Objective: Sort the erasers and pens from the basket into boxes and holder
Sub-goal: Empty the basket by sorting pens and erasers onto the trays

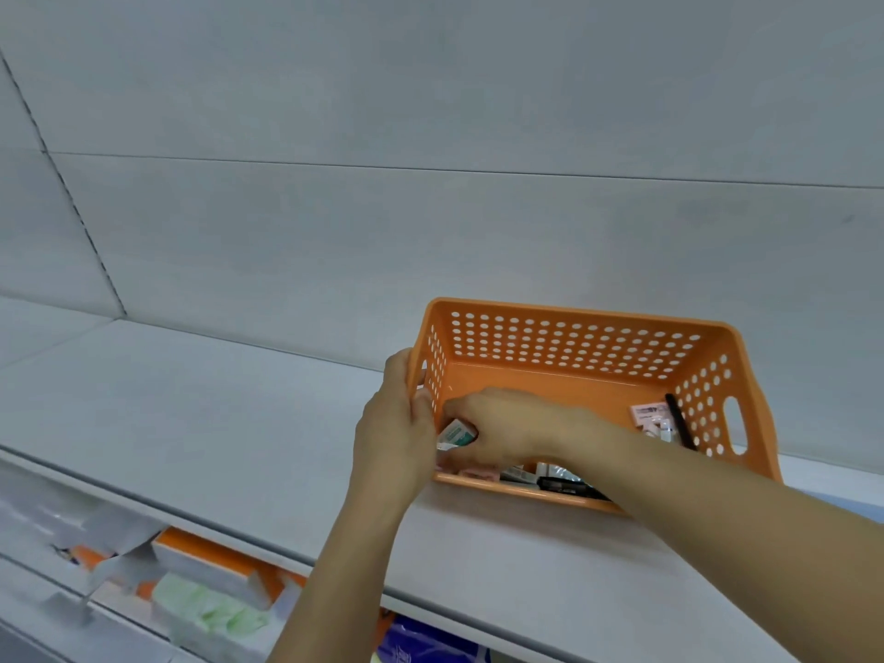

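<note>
Head view. Orange perforated basket (574,337) sits on a white shelf (215,423), right of frame centre, tilted toward the camera.

Left hand (397,423) grips the basket's left wall: fingers curled over the outer side of the rim, thumb against the inner face.

Right hand (507,430) reaches in over the front rim to the basket's lower-left corner. Its fingers are curled down round a small white-and-green eraser (459,433); the eraser pokes out at the fingertips, just beside the left thumb. Whether it is lifted off the basket floor cannot be told.

Eraser: small block, white sleeve with a green band; print too blurred to read.

Other contents, counted where visible:
- one pink packet (649,416) at the right wall, mid-right of frame;
- one black pen (679,423) leaning across that packet, against the right wall;
- one pink piece (473,471) along the front wall, below the right hand;
- one dark item (562,484) and pale packets at the front wall, partly hidden by the right forearm; count unclear.

Lower left of frame: a lower shelf holds orange-and-white boxes (215,562), blurred.
</note>
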